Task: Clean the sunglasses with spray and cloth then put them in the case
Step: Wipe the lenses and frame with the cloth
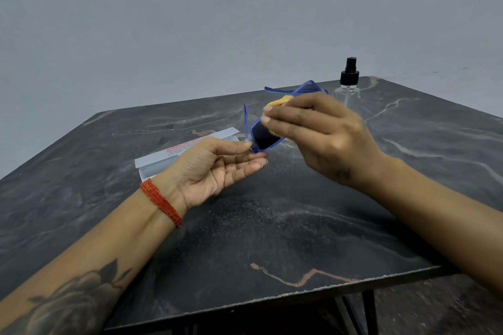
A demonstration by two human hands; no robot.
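Dark marble-patterned square table top (272,226), black-grey with pale and rust-brown veins, one long brown vein near the front edge, fine pale speckling across the middle. Black metal table legs (368,310) under the front right corner, partly seen. Plain matt grey-blue wall (190,22) behind the far edge. Dark mottled floor (449,307) below the right edge, blurred.

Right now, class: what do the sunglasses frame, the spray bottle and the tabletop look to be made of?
Sunglasses frame: see-through blue, glossy, probably plastic.
Spray bottle: clear body, glass or plastic, cannot tell which; matte black pump top, likely plastic.
Tabletop: dark with pale and rust veins like marble, though it could be a printed laminate.
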